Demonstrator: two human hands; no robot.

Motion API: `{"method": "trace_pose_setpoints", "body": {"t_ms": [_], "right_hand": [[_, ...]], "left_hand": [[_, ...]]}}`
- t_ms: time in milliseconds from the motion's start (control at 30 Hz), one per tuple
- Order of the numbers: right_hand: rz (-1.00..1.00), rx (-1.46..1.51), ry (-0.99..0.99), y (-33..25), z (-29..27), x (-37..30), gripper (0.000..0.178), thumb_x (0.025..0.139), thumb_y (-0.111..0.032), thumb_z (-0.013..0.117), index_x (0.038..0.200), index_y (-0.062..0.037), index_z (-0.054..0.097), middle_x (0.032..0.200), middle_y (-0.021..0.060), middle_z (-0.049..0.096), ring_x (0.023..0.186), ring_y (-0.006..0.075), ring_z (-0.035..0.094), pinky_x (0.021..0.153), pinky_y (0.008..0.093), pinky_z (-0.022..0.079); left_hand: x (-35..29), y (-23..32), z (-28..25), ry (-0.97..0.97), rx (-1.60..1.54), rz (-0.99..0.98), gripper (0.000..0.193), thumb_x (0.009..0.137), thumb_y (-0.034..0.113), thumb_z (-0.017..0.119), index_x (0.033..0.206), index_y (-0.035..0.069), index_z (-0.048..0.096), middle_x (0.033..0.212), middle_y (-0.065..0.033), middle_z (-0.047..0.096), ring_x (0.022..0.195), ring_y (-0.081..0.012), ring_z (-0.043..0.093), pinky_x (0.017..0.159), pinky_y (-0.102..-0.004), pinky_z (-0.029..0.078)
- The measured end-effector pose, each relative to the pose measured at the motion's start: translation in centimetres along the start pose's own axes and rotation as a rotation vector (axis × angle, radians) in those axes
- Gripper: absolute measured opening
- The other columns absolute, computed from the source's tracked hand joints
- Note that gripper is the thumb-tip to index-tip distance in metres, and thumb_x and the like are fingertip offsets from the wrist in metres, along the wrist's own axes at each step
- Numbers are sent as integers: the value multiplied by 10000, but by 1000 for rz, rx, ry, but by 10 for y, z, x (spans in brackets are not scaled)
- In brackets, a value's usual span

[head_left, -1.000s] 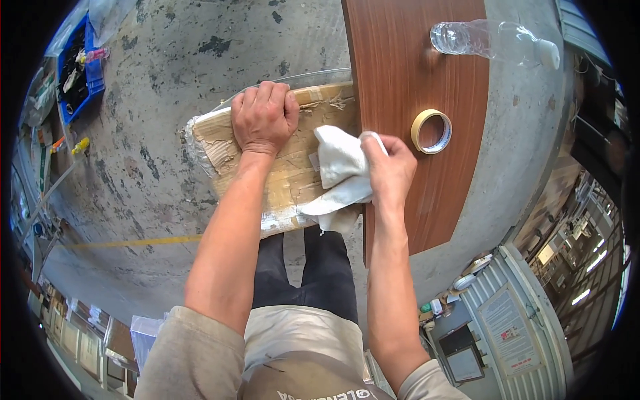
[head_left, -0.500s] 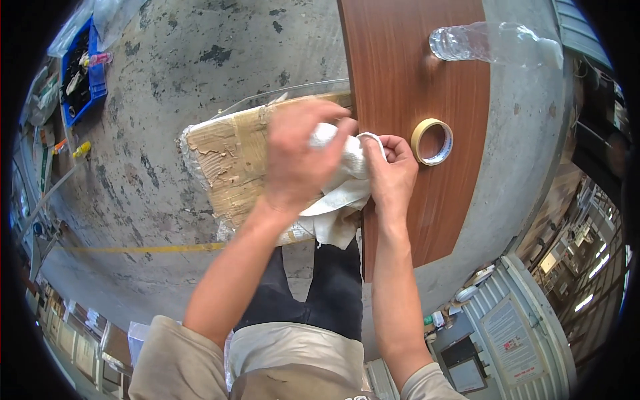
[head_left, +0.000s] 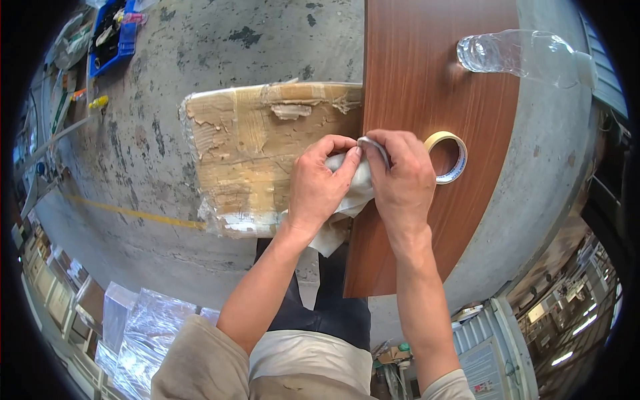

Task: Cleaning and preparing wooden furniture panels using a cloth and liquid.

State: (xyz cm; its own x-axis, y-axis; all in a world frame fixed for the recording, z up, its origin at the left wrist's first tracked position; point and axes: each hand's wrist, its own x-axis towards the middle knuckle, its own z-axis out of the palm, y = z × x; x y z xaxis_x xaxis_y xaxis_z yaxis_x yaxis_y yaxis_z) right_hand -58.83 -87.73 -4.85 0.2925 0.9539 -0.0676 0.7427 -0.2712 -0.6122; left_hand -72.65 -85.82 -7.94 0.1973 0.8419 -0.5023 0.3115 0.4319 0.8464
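A white cloth (head_left: 361, 185) hangs bunched between my hands, above the left edge of the brown wooden board (head_left: 413, 87). My left hand (head_left: 319, 177) pinches it between thumb and fingers. My right hand (head_left: 405, 167) is closed on the folded upper edge of the same cloth, close to the left fingertips. A loose end of the cloth droops toward my legs. Just beyond my right hand, a roll of yellowish masking tape (head_left: 430, 143) lies flat on the board. Part of the cloth is hidden behind my fingers.
A clear plastic bottle (head_left: 503, 52) stands on the board at the far right. Left of the board lies a worn cardboard-covered block (head_left: 233, 153) with torn tape. A blue bin (head_left: 127, 41) with assorted items sits at the upper left. Plastic-wrapped goods (head_left: 150, 333) are at the lower left.
My left hand has come down from its blurred position over the cloth to meet my right hand, and both now pinch the cloth's upper edge. The whole view has shifted slightly.
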Motion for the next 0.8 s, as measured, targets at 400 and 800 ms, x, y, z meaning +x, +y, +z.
{"method": "trace_pose_setpoints", "body": {"t_ms": [400,800], "right_hand": [[-215,-136,-181,13,-11,4,150,924,-65,693,1070,-97,705,1003,83,699,877,284,723,714,376,584],[-567,-389,-295,9,-20,36,184,868,-14,710,1040,-77,695,961,79,698,846,250,719,711,364,591]], "left_hand": [[-22,-1,6,1,70,137,309,912,128,772,1185,17,678,1055,-172,744,961,-315,737,842,-397,571],[-46,-3,-5,-38,-20,164,395,894,131,756,1258,15,655,1195,-156,677,1086,-377,678,882,-452,566]]}}
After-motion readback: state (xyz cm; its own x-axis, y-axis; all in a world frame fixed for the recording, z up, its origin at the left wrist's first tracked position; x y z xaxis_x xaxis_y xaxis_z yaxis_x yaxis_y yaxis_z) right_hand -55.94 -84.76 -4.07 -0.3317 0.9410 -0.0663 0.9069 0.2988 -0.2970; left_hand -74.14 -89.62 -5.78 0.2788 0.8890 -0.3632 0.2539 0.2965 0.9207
